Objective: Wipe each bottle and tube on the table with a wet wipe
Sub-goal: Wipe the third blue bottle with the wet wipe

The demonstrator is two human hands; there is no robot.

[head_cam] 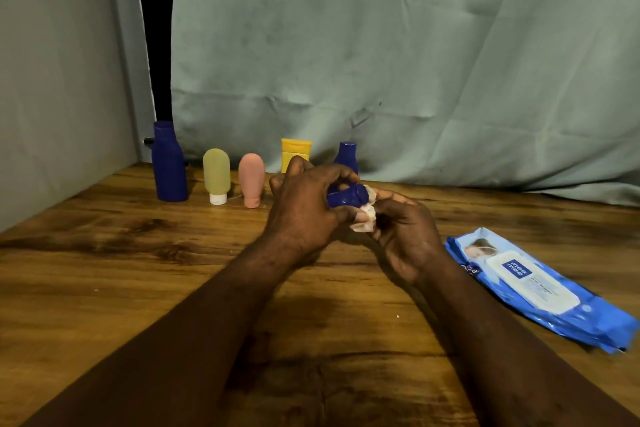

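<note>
While hands (304,210) wipe bottle (346,197), pack (540,291) reads "mee mee"

The row runs along the back of the worktop (138,288), right in front of the curtain (381,45). The big bottle (169,163) is far left, then the first tube (216,173), the second tube (251,178) just beside it, then the third tube (296,151) and the small bottle (346,156). In front of those last two, the left hand (304,211) holds another bottle (346,196) above mid-worktop. The right hand (405,239) has the wet wipe (367,218) against its end. The wipes pack (533,288) lies flat off to the right.
</note>
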